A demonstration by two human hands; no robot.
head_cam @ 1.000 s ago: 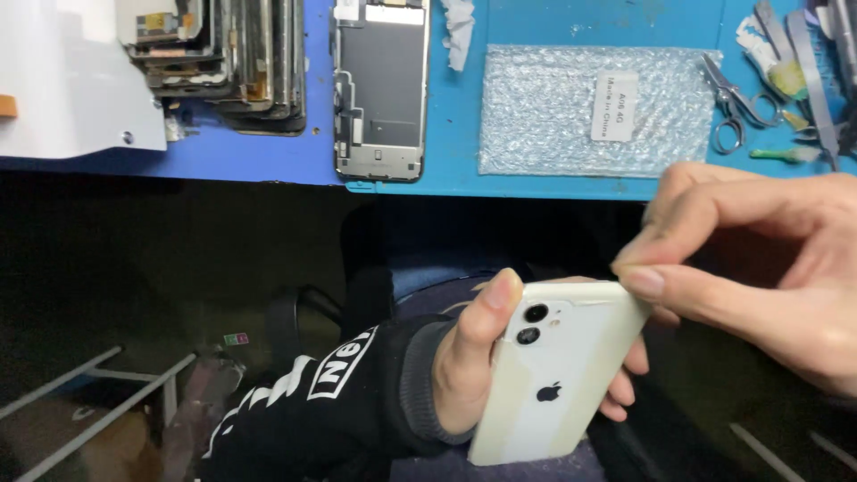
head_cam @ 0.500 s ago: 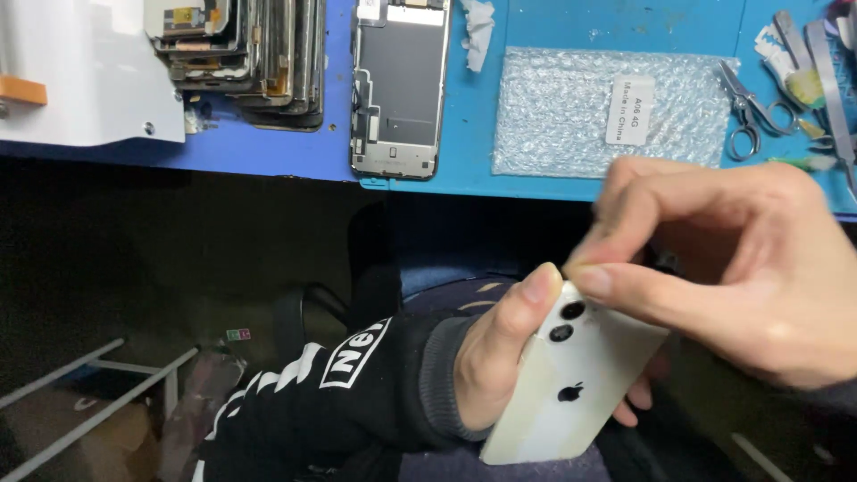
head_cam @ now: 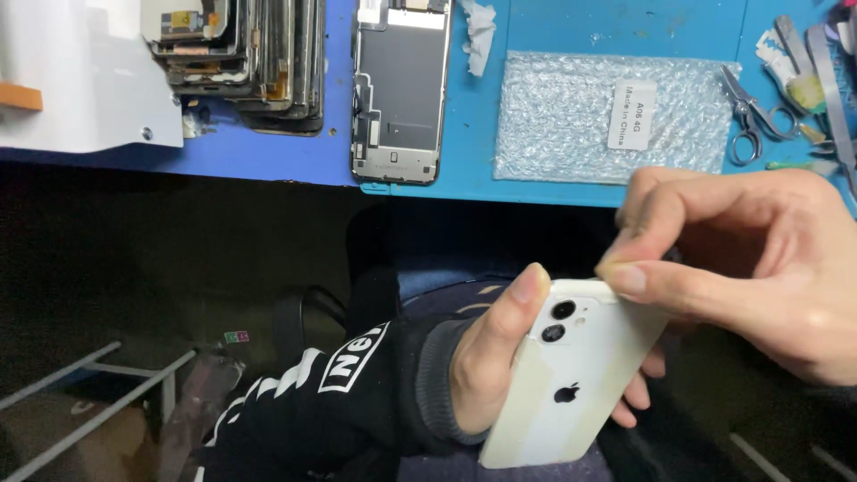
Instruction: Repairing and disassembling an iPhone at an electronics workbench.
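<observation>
A white smartphone [head_cam: 571,384] with two rear camera lenses lies back-up in my left hand [head_cam: 491,357], held below the table edge over my lap. The thumb rests along the phone's left side and the fingers wrap under its right side. My right hand [head_cam: 750,268] pinches the phone's top right corner between thumb and forefinger. Whether something thin sits between those fingertips cannot be made out. A black sleeve with white print covers my left forearm.
On the blue mat [head_cam: 571,27] lie an opened phone frame [head_cam: 399,89], a bubble-wrap pouch [head_cam: 616,116], scissors [head_cam: 754,116] and tools at the far right. A stack of phone screens [head_cam: 241,62] and a white device [head_cam: 71,80] sit at the left. Metal bars [head_cam: 98,393] stand lower left.
The view has shifted a little, so the table sits further right and lower. My right hand slid along the phone's top edge towards its right corner. My left hand keeps holding the phone.
</observation>
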